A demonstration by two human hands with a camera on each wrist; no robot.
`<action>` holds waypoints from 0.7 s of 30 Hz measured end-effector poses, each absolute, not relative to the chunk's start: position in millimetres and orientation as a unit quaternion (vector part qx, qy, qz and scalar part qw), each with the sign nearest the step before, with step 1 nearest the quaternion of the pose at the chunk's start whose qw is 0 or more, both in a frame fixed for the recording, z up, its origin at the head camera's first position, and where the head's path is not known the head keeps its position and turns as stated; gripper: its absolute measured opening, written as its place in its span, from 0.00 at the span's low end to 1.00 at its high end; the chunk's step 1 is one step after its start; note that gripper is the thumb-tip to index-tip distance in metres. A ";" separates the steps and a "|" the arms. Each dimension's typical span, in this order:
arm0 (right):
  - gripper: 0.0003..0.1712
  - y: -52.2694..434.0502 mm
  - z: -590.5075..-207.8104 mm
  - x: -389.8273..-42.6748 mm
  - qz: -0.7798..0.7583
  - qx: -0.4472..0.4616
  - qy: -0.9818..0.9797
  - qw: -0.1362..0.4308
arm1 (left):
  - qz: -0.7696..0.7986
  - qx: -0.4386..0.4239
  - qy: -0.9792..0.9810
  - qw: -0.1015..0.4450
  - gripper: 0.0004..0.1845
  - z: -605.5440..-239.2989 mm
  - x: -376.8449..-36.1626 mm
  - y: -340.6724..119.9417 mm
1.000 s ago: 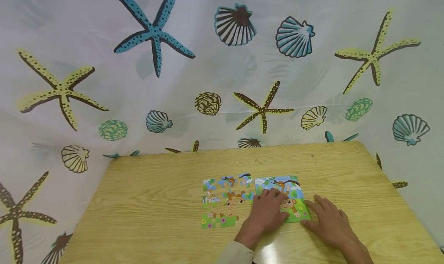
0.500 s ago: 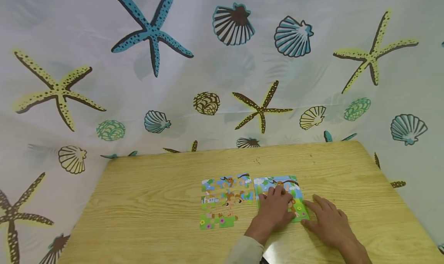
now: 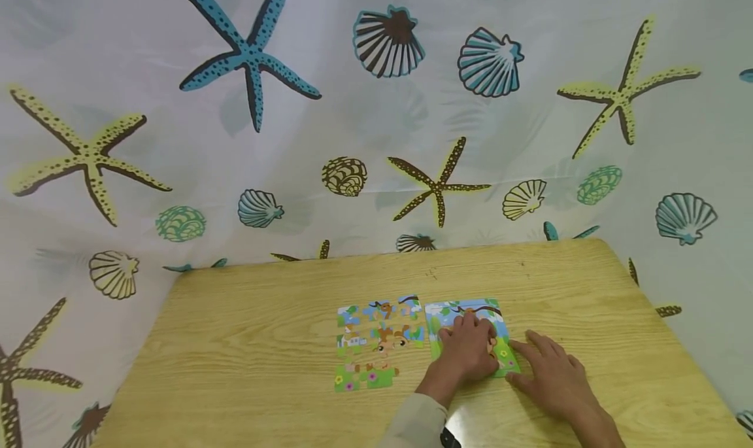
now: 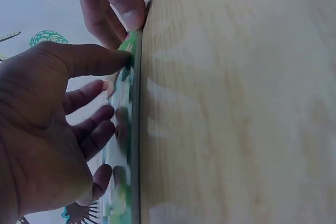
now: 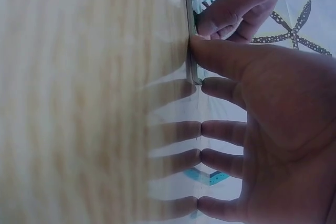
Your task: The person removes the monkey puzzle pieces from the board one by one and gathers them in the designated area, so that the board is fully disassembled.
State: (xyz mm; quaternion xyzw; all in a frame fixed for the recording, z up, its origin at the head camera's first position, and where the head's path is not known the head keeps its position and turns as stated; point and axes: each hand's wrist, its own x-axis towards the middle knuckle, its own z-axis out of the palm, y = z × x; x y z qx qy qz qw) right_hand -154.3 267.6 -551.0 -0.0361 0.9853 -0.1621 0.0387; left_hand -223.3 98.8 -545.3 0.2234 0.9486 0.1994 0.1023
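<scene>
A square jigsaw board (image 3: 436,317) with a monkey picture lies flat on the wooden table. My left hand (image 3: 467,351) is over its middle, fingertips lowered to the picture and hiding part of the monkey. In the left wrist view, the thumb of that left hand (image 4: 47,108) reaches the board near its near edge, and the bent fingers stand apart over the surface. My right hand (image 3: 553,376) rests at the lower right corner. In the right wrist view, the thumb of this right hand (image 5: 283,103) lies against the board's edge, while its straight fingertips touch the table.
Left of the board, loose jigsaw pieces (image 3: 382,346) lie in rows with gaps, showing part of a similar monkey picture. The wooden table (image 3: 253,356) extends around them. A white cloth (image 3: 329,108) with starfish and shells hangs behind and at the sides.
My left hand has slid to the right across the board, its fingers drawn closer together. The right hand stays at the corner. The head view has shifted slightly.
</scene>
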 end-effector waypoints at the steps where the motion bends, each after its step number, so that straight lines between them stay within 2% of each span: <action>1: 0.34 266.8 -550.8 -154.2 -0.161 -0.036 0.986 0.037 | 0.213 0.222 0.946 0.105 0.15 -546.1 -223.1 98.2; 12: 0.33 263.7 -550.0 -151.8 -0.160 -0.040 0.986 0.029 | 0.382 0.209 0.892 0.119 0.10 -546.8 -217.8 65.2; 21: 0.34 262.7 -548.8 -152.3 -0.169 -0.031 0.984 0.051 | 0.345 0.182 0.914 0.107 0.07 -538.5 -216.9 -3.7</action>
